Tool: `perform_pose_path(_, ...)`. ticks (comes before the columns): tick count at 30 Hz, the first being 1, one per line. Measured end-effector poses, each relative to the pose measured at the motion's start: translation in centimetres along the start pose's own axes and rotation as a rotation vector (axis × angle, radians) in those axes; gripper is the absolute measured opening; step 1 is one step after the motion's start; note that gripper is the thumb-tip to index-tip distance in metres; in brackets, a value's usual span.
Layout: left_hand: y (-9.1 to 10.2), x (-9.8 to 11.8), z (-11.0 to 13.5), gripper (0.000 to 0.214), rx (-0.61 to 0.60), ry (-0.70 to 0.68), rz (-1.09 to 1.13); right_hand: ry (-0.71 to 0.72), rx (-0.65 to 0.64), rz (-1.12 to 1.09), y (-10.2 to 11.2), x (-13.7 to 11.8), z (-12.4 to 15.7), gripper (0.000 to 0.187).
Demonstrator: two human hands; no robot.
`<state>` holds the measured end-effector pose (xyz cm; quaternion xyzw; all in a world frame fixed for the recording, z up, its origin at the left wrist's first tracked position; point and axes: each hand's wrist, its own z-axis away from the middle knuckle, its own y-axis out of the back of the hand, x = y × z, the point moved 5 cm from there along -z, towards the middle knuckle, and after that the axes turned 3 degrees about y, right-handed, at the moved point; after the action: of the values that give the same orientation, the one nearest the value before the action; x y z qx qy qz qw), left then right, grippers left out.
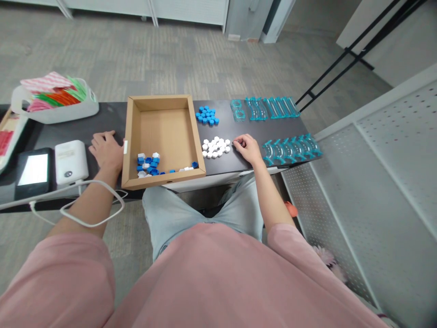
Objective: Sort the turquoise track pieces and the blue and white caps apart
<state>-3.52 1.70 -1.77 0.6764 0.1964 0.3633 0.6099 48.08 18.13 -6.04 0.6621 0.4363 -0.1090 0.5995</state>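
Note:
My left hand (pixel 106 151) lies on the dark table with its fingers spread, beside the left wall of an open cardboard box (pixel 164 102). Blue and white hexagonal pieces (pixel 150 164) are gathered along the near side inside that box. My right hand (pixel 247 148) rests just right of a cluster of white hexagonal pieces (pixel 215 148), its fingers curled together. Whatever its fingertips may hold is too small or hidden to tell. Behind the white cluster sits a group of blue hexagonal pieces (pixel 207 115).
Clear teal-edged plastic parts stand in a back row (pixel 273 109) and a front row (pixel 292 149) on the right. Leftward are a white power bank (pixel 71 161), a phone-like device (pixel 34 171) and a white basket (pixel 68 111) of colourful items. A white cable (pixel 99 224) crosses my left forearm.

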Motion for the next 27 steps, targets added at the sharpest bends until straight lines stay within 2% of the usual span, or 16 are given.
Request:
perform_pose_path(6,0.3,0.3,0.4,0.069,0.005,-0.006,-0.013,-0.009,0.039,-0.041,0.0,0.4,0.0,0.015)
perform_pose_path(10,0.5,0.3,0.6,0.070,-0.013,-0.026,0.040,-0.089,0.122,-0.181,0.5,0.1,-0.2,0.024)
perform_pose_path(12,0.4,0.2,0.5,0.070,-0.016,-0.030,0.056,-0.067,0.129,-0.225,0.4,-2.0,-0.6,0.028)
perform_pose_path(14,0.3,0.1,0.3,0.070,-0.016,-0.034,0.068,0.047,0.052,-0.246,-0.5,-5.9,-1.4,0.027)
perform_pose_path(17,0.0,-0.1,0.1,0.070,-0.008,-0.039,0.074,0.318,-0.179,-0.286,-4.0,-14.2,-2.6,0.021)
perform_pose_path(19,-0.1,-0.2,0.1,0.069,0.001,-0.038,0.065,0.489,-0.365,-0.297,-7.7,-19.5,-3.4,0.019)
perform_pose_path(21,-0.2,-0.2,0.0,0.068,0.018,-0.039,0.052,0.574,-0.489,-0.274,-11.6,-23.1,-4.2,0.026)
perform_pose_path(24,-0.4,-0.3,-0.1,0.068,0.044,-0.048,0.046,0.579,-0.657,-0.201,-17.1,-25.1,-4.9,0.032)
perform_pose_path(27,-0.7,-0.4,-0.3,0.067,0.046,-0.065,0.052,0.533,-0.783,-0.147,-20.0,-24.4,-5.0,0.025)
